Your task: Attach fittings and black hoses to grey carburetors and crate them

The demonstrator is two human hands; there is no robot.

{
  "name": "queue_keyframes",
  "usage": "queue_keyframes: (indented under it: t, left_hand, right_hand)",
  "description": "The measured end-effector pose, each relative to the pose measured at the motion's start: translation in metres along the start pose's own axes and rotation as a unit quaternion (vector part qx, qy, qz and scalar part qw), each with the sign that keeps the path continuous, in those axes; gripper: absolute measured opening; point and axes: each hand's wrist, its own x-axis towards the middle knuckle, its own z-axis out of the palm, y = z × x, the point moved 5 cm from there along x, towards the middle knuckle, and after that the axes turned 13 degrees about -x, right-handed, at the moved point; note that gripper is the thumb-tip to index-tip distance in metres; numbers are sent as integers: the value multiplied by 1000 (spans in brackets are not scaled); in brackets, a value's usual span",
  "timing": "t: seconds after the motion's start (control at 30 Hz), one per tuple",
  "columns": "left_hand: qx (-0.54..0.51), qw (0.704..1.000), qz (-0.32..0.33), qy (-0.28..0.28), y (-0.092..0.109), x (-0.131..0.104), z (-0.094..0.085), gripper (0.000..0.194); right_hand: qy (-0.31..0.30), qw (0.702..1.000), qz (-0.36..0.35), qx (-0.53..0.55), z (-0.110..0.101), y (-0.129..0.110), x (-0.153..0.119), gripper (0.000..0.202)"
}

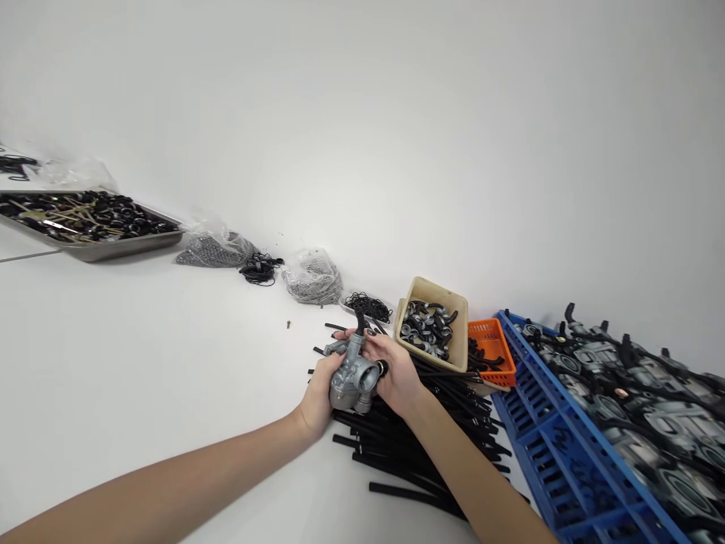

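Note:
A grey metal carburetor (352, 380) with a black rubber boot on top is held up between both hands. My left hand (318, 393) grips its left side, with the thumb along the body. Around the back and right side curls my right hand (396, 372), close to a small black fitting on the carburetor; its fingers are partly hidden behind the part. Beneath the hands lies a pile of black rubber hoses (419, 453) on the white table (226, 378).
A beige bin (460, 332) of small metal and black parts, an orange basket (481, 329) and a blue crate (544, 453) of carburetors stand right. Leftward are bags (313, 278) (212, 249), black rings (368, 306) and a metal tray (121, 245) of parts.

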Motion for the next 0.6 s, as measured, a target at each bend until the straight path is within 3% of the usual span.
queue_keyframes:
  t: [0.13, 0.33, 0.6]
  left_hand:
    - [-10, 1000, -8, 1, 2, -3, 6, 48]
    - [-34, 999, 1, 25, 5, -5, 10, 46]
    - [-24, 999, -26, 13, 2, -3, 6, 51]
  right_hand:
    - [3, 1000, 10, 19, 0, -2, -3, 27]
    - [7, 1000, -5, -12, -6, 5, 2, 44]
    - [4, 1000, 0, -13, -6, 1, 1, 42]
